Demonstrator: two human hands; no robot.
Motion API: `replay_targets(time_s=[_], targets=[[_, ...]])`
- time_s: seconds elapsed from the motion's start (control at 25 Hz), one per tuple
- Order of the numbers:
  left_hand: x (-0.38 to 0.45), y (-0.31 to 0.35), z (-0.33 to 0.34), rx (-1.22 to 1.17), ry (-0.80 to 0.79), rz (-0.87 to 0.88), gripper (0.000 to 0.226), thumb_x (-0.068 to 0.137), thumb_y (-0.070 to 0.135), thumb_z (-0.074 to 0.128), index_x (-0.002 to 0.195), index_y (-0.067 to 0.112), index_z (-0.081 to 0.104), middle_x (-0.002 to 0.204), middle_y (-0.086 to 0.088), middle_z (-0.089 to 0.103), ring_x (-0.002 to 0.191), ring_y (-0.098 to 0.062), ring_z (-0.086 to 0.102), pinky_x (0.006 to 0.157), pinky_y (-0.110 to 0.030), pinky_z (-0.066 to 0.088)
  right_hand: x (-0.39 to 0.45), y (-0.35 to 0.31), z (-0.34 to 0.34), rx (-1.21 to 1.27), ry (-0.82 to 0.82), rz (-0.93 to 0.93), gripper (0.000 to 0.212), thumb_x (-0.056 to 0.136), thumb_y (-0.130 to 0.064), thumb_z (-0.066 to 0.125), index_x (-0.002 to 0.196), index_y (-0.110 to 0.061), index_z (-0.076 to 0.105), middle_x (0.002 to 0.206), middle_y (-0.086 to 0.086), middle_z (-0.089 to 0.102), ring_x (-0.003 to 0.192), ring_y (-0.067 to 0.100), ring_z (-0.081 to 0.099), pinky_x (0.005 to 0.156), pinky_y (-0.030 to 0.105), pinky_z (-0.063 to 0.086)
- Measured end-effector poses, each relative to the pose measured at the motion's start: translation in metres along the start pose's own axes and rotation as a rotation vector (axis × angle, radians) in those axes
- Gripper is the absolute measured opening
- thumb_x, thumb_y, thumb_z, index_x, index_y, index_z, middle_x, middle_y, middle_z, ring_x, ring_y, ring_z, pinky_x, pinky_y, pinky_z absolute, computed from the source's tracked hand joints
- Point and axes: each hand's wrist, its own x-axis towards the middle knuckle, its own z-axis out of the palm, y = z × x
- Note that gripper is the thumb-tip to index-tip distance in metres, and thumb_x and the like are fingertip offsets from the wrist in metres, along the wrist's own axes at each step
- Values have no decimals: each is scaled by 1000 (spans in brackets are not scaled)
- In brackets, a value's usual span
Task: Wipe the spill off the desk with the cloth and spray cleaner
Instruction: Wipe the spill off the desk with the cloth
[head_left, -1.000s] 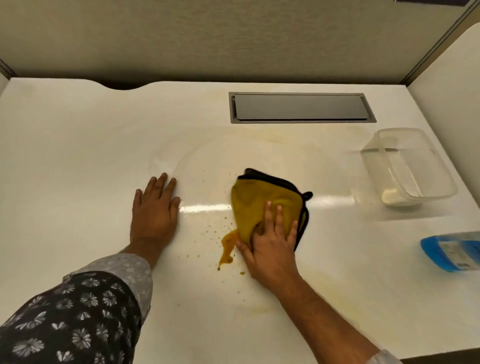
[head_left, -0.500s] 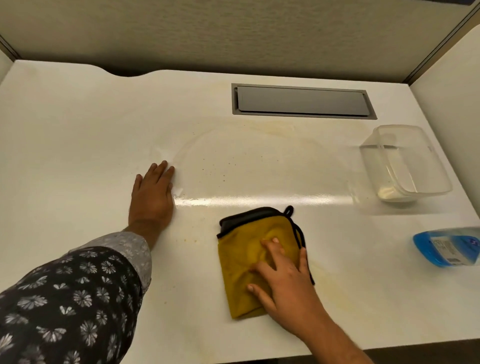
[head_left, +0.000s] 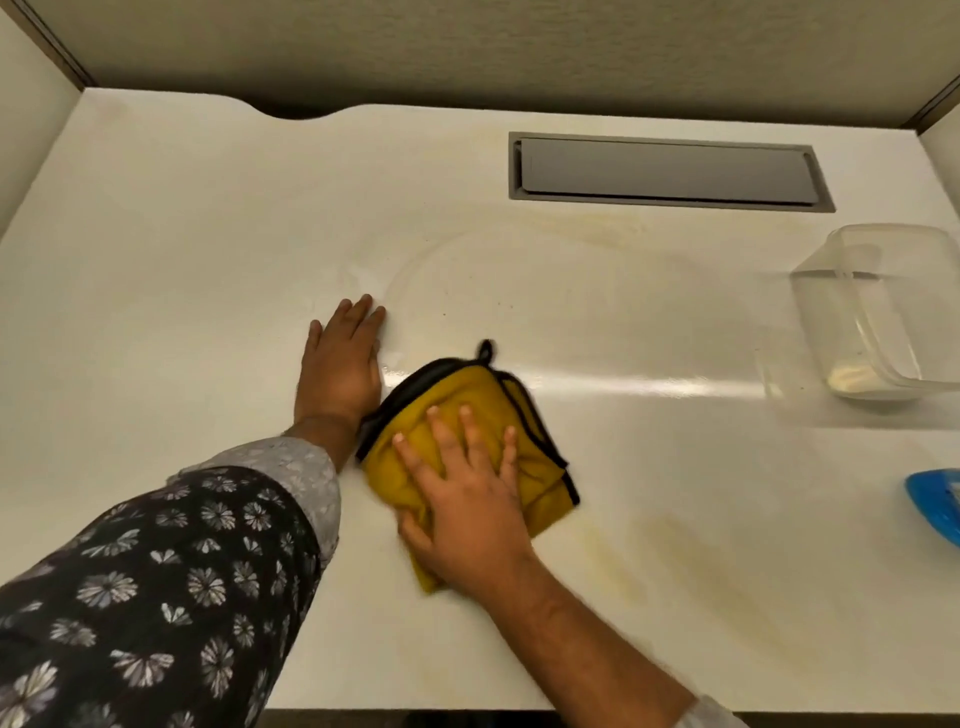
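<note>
The right hand lies flat on the folded yellow cloth, its fingers spread apart and pressing down rather than gripping; the cloth sits on the desk under those fingers, its black-trimmed edge just beside the heel of the left hand; the left hand rests palm down, fingers together, bracing on the bare surface; no wet puddle shows, only a faint yellowish smear out beyond the right hand's little finger and a pale ring well ahead of the fingertips; the risk, as I judge it, is that a soiled cloth drags residue back over wiped desk, or slips from under an open palm on the glossy top; a wide stroke toward the little-finger side could also nudge the blue spray bottle or the clear plastic container; a stroke toward the thumb would bump the braced left hand.
</note>
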Motion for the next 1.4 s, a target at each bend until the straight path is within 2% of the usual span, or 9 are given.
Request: replay_targets(time_s=[0.12, 0.24, 0.4, 0.56, 0.68, 0.8, 0.96, 1.2, 1.4], targets=[[-1, -2, -3, -11, 8, 0, 49, 108, 13, 40, 156, 15, 45, 169, -7, 36, 158, -28, 26, 130, -51, 11, -40, -15, 26, -22, 1, -256, 77, 91, -65, 49, 162, -46, 25, 176, 3, 15, 163, 35, 0, 122, 73, -5], [-2, -1, -1, -20, 37, 5, 49, 107, 13, 41, 155, 16, 47, 168, -7, 38, 158, -28, 27, 130, -51, 12, -71, 14, 29, -47, 16, -248, 75, 93, -68, 47, 161, -50, 22, 176, -2, 14, 164, 29, 1, 123, 72, -4], [-4, 3, -1, -42, 56, -2, 49, 105, 11, 42, 154, 17, 48, 167, -5, 40, 157, -26, 28, 128, -49, 11, -120, 96, 4, -98, 69, 144, 79, 89, -74, 49, 161, -53, 24, 176, -6, 18, 163, 29, 14, 122, 72, 17], [-5, 9, -2, -33, 42, -1, 49, 105, 9, 43, 154, 15, 49, 167, -6, 40, 157, -27, 28, 128, -52, 13, -189, 173, -18, -159, 60, 579, 79, 94, -78, 28, 165, -48, 12, 177, -1, 13, 163, 30, 9, 124, 71, 15], [-4, 10, -3, -23, 35, -11, 51, 105, 8, 43, 155, 15, 48, 167, -6, 40, 157, -27, 29, 129, -52, 14, -178, 167, -15, -92, 41, 753, 80, 95, -75, 21, 166, -40, 15, 176, 4, 16, 161, 36, 12, 122, 74, 15], [-3, 13, -4, -26, 37, -8, 51, 104, 8, 45, 154, 14, 49, 166, -6, 41, 157, -27, 30, 129, -53, 15, -116, 157, -24, -33, 132, 850, 78, 96, -69, 27, 166, -35, 19, 175, 10, 18, 159, 42, 15, 119, 78, 17], [-4, 14, -5, -34, 43, -24, 53, 103, 7, 45, 155, 14, 48, 166, -5, 41, 157, -26, 30, 130, -52, 15, -1, 163, -45, 20, 231, 721, 65, 103, -59, 31, 164, -38, 28, 175, 6, 22, 160, 40, 16, 120, 77, 12], [-5, 12, -2, -39, 57, -42, 52, 105, 9, 46, 156, 16, 46, 167, -2, 41, 157, -22, 29, 130, -50, 16, 172, 158, -76, 87, 203, 470, 57, 105, -58, 31, 161, -46, 31, 176, -1, 20, 161, 35, 13, 124, 73, 4], [-3, 8, -1, -113, 78, -64, 54, 104, 7, 39, 158, 12, 43, 167, -8, 38, 157, -26, 30, 130, -50, 16, 190, 90, -58, -29, 64, 42, 58, 100, -55, 39, 157, -49, 36, 175, -4, 23, 161, 32, 16, 125, 70, 7]])
